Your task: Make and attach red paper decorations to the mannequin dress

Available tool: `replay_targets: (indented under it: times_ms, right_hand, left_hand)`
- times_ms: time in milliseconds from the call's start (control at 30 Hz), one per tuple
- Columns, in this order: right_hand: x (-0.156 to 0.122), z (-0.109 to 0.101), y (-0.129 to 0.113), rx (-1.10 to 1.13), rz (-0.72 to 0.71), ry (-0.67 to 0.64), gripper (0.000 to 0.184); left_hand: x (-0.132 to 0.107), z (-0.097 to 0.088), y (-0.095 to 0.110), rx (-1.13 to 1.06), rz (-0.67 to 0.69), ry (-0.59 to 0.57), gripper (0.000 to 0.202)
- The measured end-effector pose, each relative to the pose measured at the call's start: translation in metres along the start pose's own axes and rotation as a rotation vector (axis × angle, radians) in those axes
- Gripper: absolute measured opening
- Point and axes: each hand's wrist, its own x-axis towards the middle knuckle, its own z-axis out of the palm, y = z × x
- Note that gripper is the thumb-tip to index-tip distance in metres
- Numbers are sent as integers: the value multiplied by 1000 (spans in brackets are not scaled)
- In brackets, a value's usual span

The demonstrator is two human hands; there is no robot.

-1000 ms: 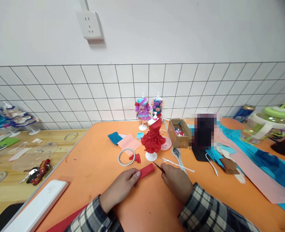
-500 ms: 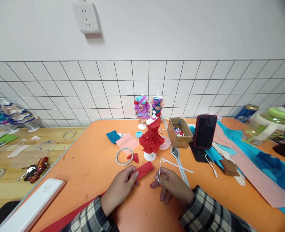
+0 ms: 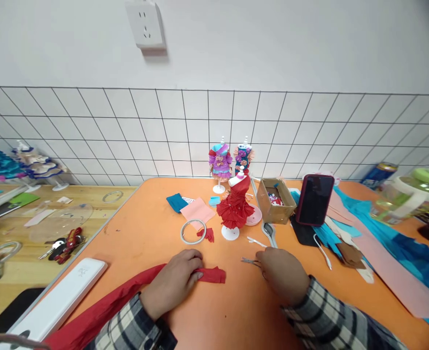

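My left hand (image 3: 174, 279) presses a folded end of a long red crepe paper strip (image 3: 213, 275) between thumb and fingers, low over the orange table. The rest of the strip trails back under my left forearm. My right hand (image 3: 282, 272) is closed around the handles of small scissors (image 3: 249, 261), whose blades point left close to the tabletop; its fingertips are partly hidden. Just beyond my hands stands a mini dress form in a ruffled red dress (image 3: 235, 206). Near its base lie a roll of tape (image 3: 193, 232), red scraps (image 3: 209, 235) and a thin white strip (image 3: 257, 241).
Two more dressed forms (image 3: 220, 163) stand behind. Rightward are a cardboard box (image 3: 276, 204), a spoon (image 3: 269, 233), an upright phone (image 3: 314, 199), coloured paper sheets (image 3: 392, 262) and a jug (image 3: 407, 197). A white power bank (image 3: 79, 291) and keys (image 3: 64, 245) lie left.
My left hand has lowered the red strip flat toward the table. My right hand has turned palm down and brought the scissors from upright to nearly level, over part of the white strip.
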Motion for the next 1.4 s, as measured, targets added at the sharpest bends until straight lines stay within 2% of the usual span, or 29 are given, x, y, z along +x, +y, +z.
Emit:
replay_targets:
  times_ms: [67,133,200,300,433,567,633,733,833,867,900,1033,1133,1233,1267,1333,1400]
  right_hand:
    - [7,-10,-17,-32,-16,54,28]
    - [22,-12,-36,28,-155,139,22]
    - [43,-7,-55,161,-299,239,24]
    - [73,8,-73,298,-302,310,32]
    - [87,23,-75,384,-296,330,16]
    - [82,23,-68,545,-320,382,8]
    - [79,22,-67,633,-328,407,5]
    - [78,20,-68,859,-323,340,6]
    - [78,20,-64,1085,-322,161,8]
    - [78,21,-60,1111,-327,114,8]
    - [79,23,-56,1106,-335,88,8]
    - [85,29,-38,1091,-360,50,8]
    - [88,31,-29,1040,-413,2,6]
    - [82,31,-25,968,-449,0,2]
    - [77,31,-25,942,-434,44,6]
    - [65,31,-26,851,-373,224,16]
    - [50,33,-27,718,-374,390,20]
  left_hand:
    - [1,3,1,2,0,-18,18]
    - [2,4,1,11,10,-18,16]
    - [3,3,-1,18,25,-15,15]
    - [2,3,-4,23,29,-18,14]
    - [2,4,-4,17,40,14,14]
    - [3,6,-4,11,12,96,14]
    - [2,6,-4,1,10,62,14]
    - [1,4,0,-2,16,78,14]
    - [-2,1,6,31,-21,199,13]
    - [-3,0,10,34,-19,198,13]
    - [-4,-1,14,29,-3,164,12]
    - [-8,-4,31,-60,138,-94,12]
    - [-9,-1,36,-83,196,-111,12]
    - [-7,6,32,-80,185,-122,14]
    - [-7,8,30,-80,180,-123,14]
    - [-7,12,28,-76,175,-105,16]
    - [-6,15,28,-60,172,-85,17]
